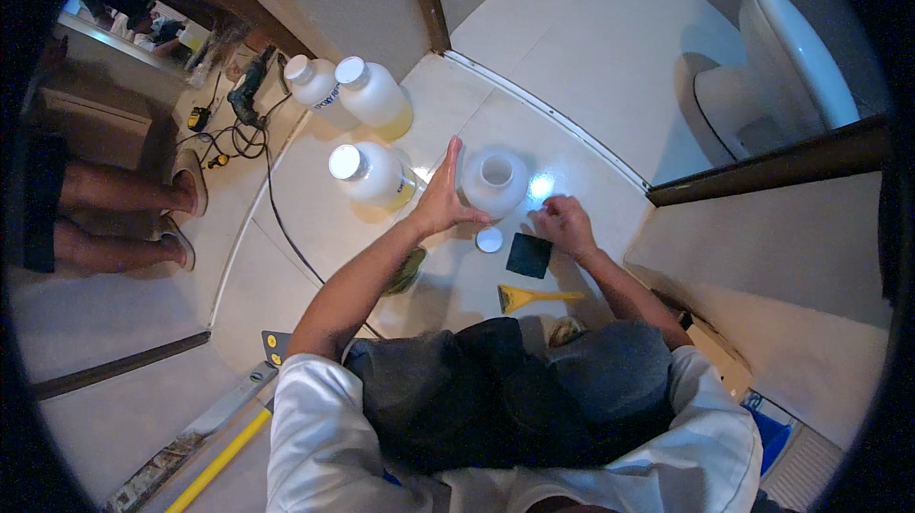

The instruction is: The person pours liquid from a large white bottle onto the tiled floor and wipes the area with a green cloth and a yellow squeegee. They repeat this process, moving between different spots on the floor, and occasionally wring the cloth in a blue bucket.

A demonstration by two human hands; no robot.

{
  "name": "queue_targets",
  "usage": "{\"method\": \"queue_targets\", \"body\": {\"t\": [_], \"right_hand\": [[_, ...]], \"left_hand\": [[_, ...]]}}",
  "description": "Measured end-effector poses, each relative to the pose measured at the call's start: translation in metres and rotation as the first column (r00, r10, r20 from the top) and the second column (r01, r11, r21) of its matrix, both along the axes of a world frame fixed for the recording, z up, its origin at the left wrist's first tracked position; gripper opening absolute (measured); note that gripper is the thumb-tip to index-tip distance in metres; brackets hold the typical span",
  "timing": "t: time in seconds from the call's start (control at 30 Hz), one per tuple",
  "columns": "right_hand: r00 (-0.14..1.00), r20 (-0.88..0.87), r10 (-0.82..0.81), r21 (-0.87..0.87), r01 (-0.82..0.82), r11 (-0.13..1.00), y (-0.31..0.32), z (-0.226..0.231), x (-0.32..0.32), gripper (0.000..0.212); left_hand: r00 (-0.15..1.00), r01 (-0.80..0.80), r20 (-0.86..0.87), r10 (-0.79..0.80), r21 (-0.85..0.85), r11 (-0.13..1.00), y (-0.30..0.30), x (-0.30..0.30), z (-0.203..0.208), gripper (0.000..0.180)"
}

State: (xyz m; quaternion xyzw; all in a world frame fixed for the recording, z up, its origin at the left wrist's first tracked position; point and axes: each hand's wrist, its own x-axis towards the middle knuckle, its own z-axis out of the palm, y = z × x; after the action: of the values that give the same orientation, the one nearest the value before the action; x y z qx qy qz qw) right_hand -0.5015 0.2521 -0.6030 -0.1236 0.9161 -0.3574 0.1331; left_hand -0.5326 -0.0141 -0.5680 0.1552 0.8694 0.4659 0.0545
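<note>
A white plastic bottle (495, 191) stands uncapped on the pale tiled floor, its round mouth showing. Along its left side my left hand (442, 200) is spread, fingers stretched out straight and thumb at the near side; whether it touches the bottle is unclear. A white screw cap (489, 240) lies just in front of it. To the right of the bottle, my right hand (566, 225) is closed with curled fingers; anything inside them is hidden. Nearest to that hand lies a dark green square pad (528, 256). A yellow scraper (536, 297) rests closer to my knees.
Three capped white bottles, including one with yellowish liquid (385, 112), stand to the left. Beyond them are a green power tool (250, 89) and its black cord. A person's legs (119, 194) are at far left, a white toilet (777, 84) at far right. A spirit level (195, 432) lies lower left.
</note>
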Motion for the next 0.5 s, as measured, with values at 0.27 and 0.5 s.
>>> {"method": "queue_targets", "body": {"t": [0.27, 0.5], "right_hand": [[0.794, -0.267, 0.546, 0.175, -0.517, 0.838, -0.056, -0.008, 0.035, 0.03], [0.754, -0.056, 0.655, 0.353, -0.599, 0.719, -0.045, -0.033, 0.029, 0.048]], "left_hand": [[0.995, 0.095, -0.042, -0.093, 0.054, 0.994, 0.024, -0.004, 0.005, 0.126], [0.961, 0.15, -0.22, -0.169, -0.101, 0.983, 0.031, -0.007, 0.023, 0.095]]}}
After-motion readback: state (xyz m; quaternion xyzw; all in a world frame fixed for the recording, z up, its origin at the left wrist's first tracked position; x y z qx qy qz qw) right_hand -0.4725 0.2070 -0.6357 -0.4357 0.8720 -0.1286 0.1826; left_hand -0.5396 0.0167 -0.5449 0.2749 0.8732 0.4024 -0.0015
